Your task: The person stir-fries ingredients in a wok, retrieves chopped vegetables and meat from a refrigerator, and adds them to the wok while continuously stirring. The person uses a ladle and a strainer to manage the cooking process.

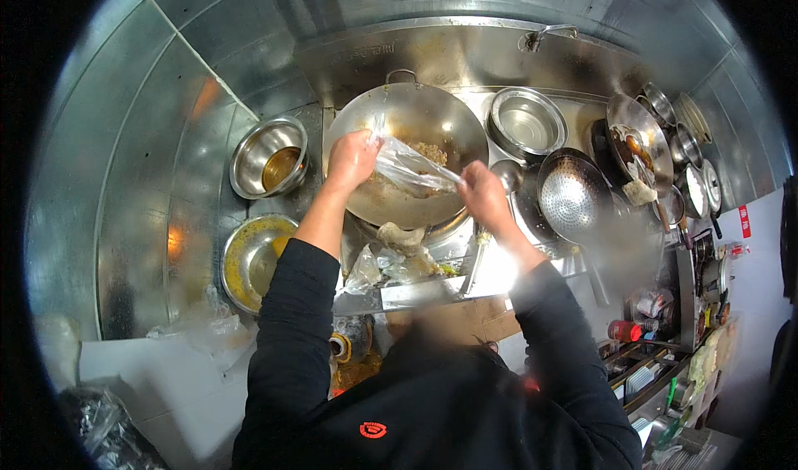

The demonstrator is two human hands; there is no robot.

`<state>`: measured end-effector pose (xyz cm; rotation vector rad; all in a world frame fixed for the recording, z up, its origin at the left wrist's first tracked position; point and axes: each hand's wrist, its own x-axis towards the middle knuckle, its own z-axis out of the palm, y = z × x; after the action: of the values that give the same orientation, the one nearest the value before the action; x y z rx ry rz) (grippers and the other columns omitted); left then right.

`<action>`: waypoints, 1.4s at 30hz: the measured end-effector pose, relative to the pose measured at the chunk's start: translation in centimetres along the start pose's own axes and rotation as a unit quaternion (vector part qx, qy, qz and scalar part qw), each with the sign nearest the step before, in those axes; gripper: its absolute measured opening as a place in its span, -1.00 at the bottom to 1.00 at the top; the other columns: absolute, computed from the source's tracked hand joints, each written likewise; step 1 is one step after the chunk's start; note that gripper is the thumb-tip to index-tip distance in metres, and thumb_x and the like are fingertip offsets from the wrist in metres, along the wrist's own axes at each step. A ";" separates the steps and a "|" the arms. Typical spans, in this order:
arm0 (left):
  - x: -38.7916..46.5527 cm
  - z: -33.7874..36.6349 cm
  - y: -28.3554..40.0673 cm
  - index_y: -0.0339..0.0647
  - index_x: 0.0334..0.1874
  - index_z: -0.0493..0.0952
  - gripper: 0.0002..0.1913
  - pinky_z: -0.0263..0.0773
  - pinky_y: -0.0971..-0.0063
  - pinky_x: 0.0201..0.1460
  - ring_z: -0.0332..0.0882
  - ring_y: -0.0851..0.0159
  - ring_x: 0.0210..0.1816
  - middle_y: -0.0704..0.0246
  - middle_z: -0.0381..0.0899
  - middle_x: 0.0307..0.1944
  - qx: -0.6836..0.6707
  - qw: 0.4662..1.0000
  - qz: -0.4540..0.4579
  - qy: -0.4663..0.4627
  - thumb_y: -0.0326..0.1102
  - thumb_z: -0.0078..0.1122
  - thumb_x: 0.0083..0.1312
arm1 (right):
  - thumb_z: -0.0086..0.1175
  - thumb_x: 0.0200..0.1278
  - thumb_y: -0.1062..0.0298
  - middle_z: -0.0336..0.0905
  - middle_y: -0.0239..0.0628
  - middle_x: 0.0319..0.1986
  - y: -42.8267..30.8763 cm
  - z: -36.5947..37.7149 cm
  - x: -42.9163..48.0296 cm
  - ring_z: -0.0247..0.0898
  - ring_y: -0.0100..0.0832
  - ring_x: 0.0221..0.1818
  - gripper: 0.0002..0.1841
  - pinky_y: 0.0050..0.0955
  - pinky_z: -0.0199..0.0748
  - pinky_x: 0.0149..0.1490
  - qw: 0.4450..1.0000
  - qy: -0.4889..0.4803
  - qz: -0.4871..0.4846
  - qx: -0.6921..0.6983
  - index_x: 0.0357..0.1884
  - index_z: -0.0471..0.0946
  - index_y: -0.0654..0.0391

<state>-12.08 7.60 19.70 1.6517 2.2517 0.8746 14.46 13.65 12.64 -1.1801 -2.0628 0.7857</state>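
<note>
Above a large metal wok (355, 111), both my hands hold a clear plastic bag (408, 164) stretched between them. My left hand (354, 158) grips its left end, and my right hand (485, 194) grips its right end. Crumbly brownish food (431, 153) lies in the wok behind the bag, which partly hides it. Below the wok, a crumpled cloth (402, 238) and crumpled clear plastic bags (365, 272) lie on the stove's front edge. A metal ladle (508, 174) rests just right of the wok, close to my right hand.
At left stand a steel bowl (242, 171) with amber liquid and a yellow-smeared basin (234, 283). Right of the wok are a pot of clear liquid (527, 127), a perforated strainer (570, 196) and a smaller wok (658, 139). A faucet (555, 30) projects from the back wall.
</note>
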 end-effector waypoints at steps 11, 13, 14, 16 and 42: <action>6.9 -1.3 0.3 -0.26 -0.11 0.63 -0.84 0.41 0.56 -0.11 0.47 0.54 -0.23 0.54 0.60 -0.30 -0.305 0.912 0.155 -0.226 -0.46 0.05 0.39 | 0.20 0.42 0.14 0.59 -0.34 -0.22 2.1 7.0 9.1 0.50 -0.36 -0.18 -0.72 -0.32 0.51 -0.01 0.686 -0.141 0.355 0.619 -0.04 0.60 0.15; 7.7 -1.8 0.2 -0.27 -0.12 0.63 -0.79 0.41 0.57 -0.11 0.47 0.55 -0.23 0.54 0.60 -0.29 -0.290 0.920 0.144 -0.221 -0.51 -0.01 0.33 | 0.18 0.40 0.19 0.61 -0.31 -0.32 2.7 8.3 11.2 0.53 -0.39 -0.32 -0.77 -0.40 0.54 -0.18 0.713 -0.137 0.330 0.603 -0.10 0.60 0.13; 7.9 -1.9 0.2 -0.27 -0.12 0.63 -0.79 0.42 0.56 -0.10 0.47 0.54 -0.23 0.54 0.60 -0.29 -0.302 0.919 0.132 -0.216 -0.52 -0.02 0.32 | 0.18 0.39 0.22 0.61 -0.30 -0.37 3.0 8.9 11.9 0.54 -0.41 -0.40 -0.80 -0.45 0.55 -0.27 0.718 -0.152 0.302 0.608 -0.13 0.60 0.13; 7.9 -2.0 0.0 -0.29 -0.13 0.62 -0.77 0.43 0.55 -0.11 0.48 0.54 -0.23 0.53 0.61 -0.30 -0.294 0.931 0.082 -0.202 -0.54 -0.03 0.30 | 0.19 0.38 0.23 0.62 -0.33 -0.37 3.6 9.3 12.6 0.55 -0.44 -0.39 -0.81 -0.49 0.54 -0.29 0.732 -0.188 0.287 0.589 -0.12 0.61 0.12; 5.9 1.7 -5.6 -0.27 0.20 0.53 -0.53 0.57 0.47 0.00 0.65 0.37 -0.09 0.34 0.69 -0.04 -0.400 0.913 0.043 0.066 -0.56 0.30 0.20 | 0.24 0.32 0.47 0.70 -0.37 -0.30 -9.8 6.8 16.6 0.56 -0.60 -0.30 -0.82 -0.52 0.56 -0.12 0.971 -0.023 -0.205 0.123 -0.06 0.65 0.22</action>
<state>-17.76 12.51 16.14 1.3085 1.5243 1.6770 -2.36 22.97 19.44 -0.5772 -2.0771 0.8378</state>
